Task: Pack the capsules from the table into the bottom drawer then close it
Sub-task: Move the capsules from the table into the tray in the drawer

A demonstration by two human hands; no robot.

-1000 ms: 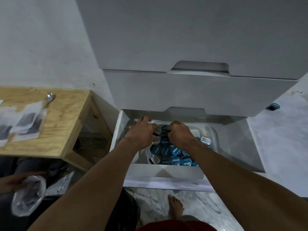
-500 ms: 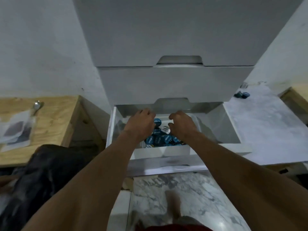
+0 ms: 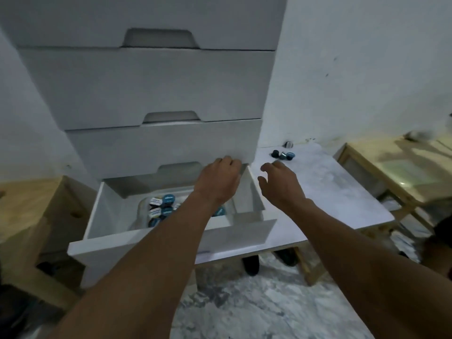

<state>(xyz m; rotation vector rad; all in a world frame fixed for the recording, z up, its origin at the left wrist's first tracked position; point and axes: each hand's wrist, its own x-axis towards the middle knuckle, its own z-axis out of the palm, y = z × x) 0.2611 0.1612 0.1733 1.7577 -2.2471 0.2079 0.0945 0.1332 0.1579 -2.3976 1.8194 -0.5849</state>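
The white bottom drawer (image 3: 171,243) stands pulled out, and inside it a clear tub (image 3: 143,211) holds several blue-lidded capsules (image 3: 163,204). A few more capsules (image 3: 283,155) lie at the back of the white marble table (image 3: 325,192), near the wall. My left hand (image 3: 219,182) hovers over the drawer's right rear corner with fingers loosely curled, holding nothing that I can see. My right hand (image 3: 278,184) is above the table's left edge, fingers spread and empty, short of the loose capsules.
Two shut white drawers (image 3: 156,86) stack above the open one. A wooden side table (image 3: 31,206) stands at left and a wooden shelf unit (image 3: 401,167) at right. Dark shoes (image 3: 252,265) sit under the marble table on the marbled floor.
Both hands have lifted out of the tub of capsules and swung right, the right hand now over the marble table. My view has turned right too.
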